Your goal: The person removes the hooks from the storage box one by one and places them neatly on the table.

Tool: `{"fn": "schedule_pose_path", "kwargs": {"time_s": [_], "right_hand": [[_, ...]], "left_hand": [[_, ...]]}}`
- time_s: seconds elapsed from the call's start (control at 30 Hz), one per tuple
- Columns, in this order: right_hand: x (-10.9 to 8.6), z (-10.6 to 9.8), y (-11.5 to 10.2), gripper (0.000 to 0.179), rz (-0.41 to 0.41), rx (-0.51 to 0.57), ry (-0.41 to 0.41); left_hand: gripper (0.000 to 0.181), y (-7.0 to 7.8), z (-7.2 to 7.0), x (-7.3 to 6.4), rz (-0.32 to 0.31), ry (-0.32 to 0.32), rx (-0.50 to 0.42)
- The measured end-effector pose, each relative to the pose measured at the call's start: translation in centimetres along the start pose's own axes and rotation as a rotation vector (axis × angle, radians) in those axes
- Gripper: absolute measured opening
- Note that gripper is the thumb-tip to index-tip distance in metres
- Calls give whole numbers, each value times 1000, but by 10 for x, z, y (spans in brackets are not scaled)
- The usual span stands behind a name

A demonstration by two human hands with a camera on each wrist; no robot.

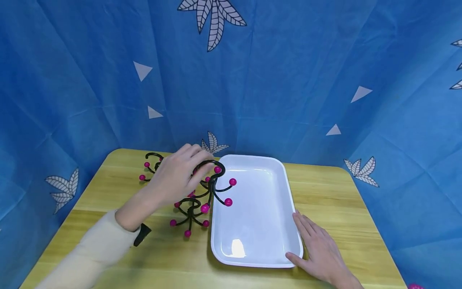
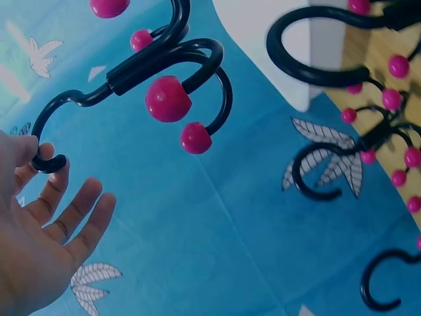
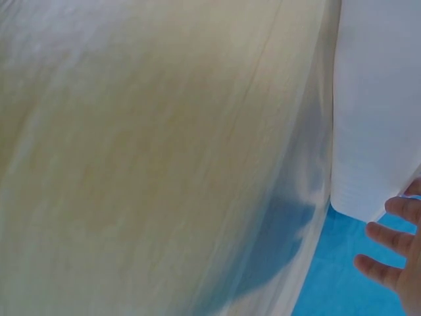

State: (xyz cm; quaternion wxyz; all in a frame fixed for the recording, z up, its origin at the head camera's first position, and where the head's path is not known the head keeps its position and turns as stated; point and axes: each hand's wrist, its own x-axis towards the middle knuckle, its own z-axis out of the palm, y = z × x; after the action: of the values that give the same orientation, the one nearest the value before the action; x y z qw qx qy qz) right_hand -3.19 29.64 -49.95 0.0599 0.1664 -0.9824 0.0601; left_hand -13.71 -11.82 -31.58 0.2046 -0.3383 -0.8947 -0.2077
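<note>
In the head view my left hand (image 1: 177, 173) pinches the curled top of a black multi-arm hook (image 1: 212, 184) tipped with pink balls. This hook hangs upright over the left rim of a white rectangular tray (image 1: 253, 216). In the left wrist view, thumb and index finger grip its hook end (image 2: 51, 99), while the other fingers extend loosely. A similar hook (image 1: 190, 214) lies on the table left of the tray. Against the tray's right edge rests my right hand (image 1: 321, 251), fingers straight; the right wrist view shows its fingertips (image 3: 391, 238) at the tray's side.
Another black hook (image 1: 154, 155) is at the table's back left, partly behind the left hand. More hooks, including one dark hook (image 2: 375, 135), show in the left wrist view. A blue patterned curtain (image 1: 288, 80) surrounds the wooden table (image 1: 325, 192).
</note>
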Motion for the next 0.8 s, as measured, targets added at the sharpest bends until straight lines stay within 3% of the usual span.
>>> {"fn": "schedule_pose_path", "kwargs": {"time_s": [0.27,0.5,0.8], "right_hand": [[-2,0,0,108,-2,-8,15],[-2,0,0,108,-5,-26,12],[-1,0,1,107,-15,-32,19]], "left_hand": [[18,-16,-15,-15,-34,-22,22],[14,-31,-31,-29,-54,22,55],[15,-51,-50,-49,-111,34,89]]}}
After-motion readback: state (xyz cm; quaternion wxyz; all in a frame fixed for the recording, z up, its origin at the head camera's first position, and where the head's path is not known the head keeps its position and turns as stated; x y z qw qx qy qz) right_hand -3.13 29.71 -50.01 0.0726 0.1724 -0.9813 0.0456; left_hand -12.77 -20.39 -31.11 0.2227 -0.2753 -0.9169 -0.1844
